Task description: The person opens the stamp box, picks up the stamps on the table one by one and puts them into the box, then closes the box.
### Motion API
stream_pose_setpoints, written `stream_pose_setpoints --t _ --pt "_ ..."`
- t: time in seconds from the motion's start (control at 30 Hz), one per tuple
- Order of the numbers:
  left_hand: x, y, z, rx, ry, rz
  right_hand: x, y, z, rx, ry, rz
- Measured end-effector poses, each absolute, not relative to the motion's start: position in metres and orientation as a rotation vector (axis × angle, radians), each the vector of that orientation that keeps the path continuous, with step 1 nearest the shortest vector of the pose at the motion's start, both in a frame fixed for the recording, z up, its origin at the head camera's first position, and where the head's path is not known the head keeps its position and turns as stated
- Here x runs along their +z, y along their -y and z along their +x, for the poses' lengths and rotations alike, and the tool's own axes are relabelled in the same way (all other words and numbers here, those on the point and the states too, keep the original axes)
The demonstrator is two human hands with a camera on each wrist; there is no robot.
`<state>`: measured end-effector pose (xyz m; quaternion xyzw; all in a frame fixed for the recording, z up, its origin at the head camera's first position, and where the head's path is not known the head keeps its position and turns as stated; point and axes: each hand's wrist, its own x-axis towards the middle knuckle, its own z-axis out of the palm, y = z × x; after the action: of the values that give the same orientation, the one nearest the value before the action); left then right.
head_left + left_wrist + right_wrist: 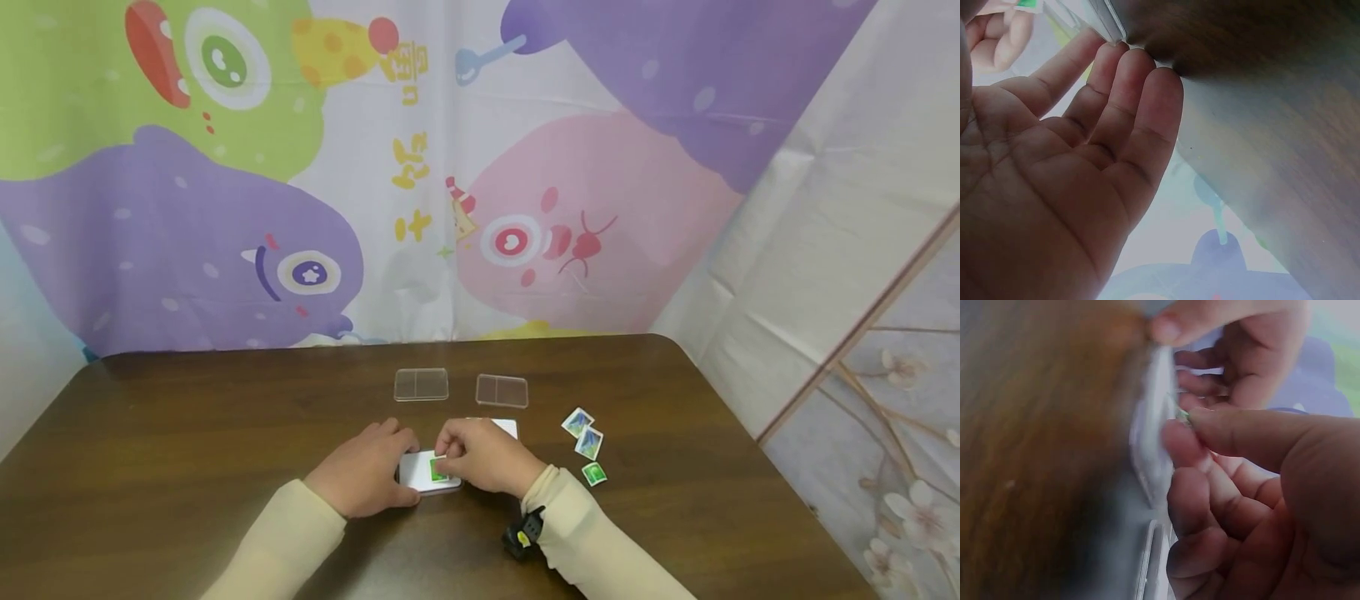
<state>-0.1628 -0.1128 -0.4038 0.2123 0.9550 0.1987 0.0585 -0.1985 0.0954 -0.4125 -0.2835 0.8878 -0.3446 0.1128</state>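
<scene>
A white rectangular case (417, 473) lies on the table between the hands. My left hand (365, 471) grips its left end, thumb at the near edge and fingers at the far edge; in the left wrist view the left hand's (1066, 144) fingertips touch the case's edge. With thumb and index finger my right hand (483, 454) pinches a small green picture card (437, 471) over the case's right part. The right wrist view shows the right hand (1235, 494) pinching the card, seen edge-on, beside the white case (1155, 425).
Behind the right hand lies another white piece (507, 427), partly hidden. Two clear two-part trays (422, 385) (502, 391) stand farther back. To the right are two overlapping blue picture cards (588, 443) and another green card (594, 474). A printed curtain (405, 292) hangs behind the table.
</scene>
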Motion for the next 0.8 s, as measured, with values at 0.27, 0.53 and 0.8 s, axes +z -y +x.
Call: stream_pose_setpoints --t 0.27,0.53,0.8 --pt "-0.4043 0.1128 -0.163 0.609 -2.896 0.641 -0.4156 -0.0929 -0.1981 -0.9 -2.737 -0.859" --pt "-0.4045 0.1128 -0.1636 0.589 -2.905 0.635 -0.4158 -0.0938 -0.1968 -0.751 -2.827 -0.843" --pt "-0.4041 0.1126 -0.1627 0.591 -2.905 0.646 -0.4164 -0.0925 -0.1965 -0.696 -2.867 -0.866"
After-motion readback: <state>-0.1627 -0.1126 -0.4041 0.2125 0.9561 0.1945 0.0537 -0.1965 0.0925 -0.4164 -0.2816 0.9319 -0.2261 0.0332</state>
